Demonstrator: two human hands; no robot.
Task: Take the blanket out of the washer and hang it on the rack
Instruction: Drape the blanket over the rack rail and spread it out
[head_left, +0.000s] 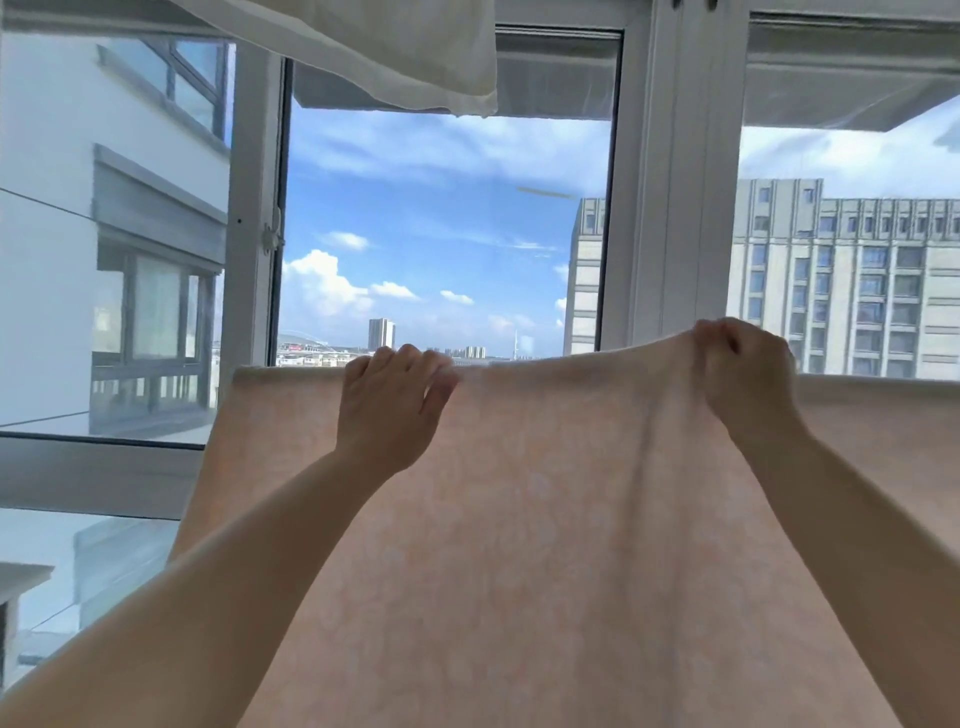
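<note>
A pale pink blanket (561, 545) with a faint white pattern hangs spread wide in front of me and fills the lower half of the view. Its top edge runs level, folded over something I cannot see, so the rack itself stays hidden. My left hand (389, 410) has its fingers curled over the top edge left of centre. My right hand (743, 374) pinches a raised fold of the blanket at the top edge on the right. The washer is out of view.
A large window (447, 234) with white frames stands close behind the blanket, with sky and tall buildings outside. A white cloth (395, 47) hangs overhead at the top left. A thick frame post (675, 182) rises right of centre.
</note>
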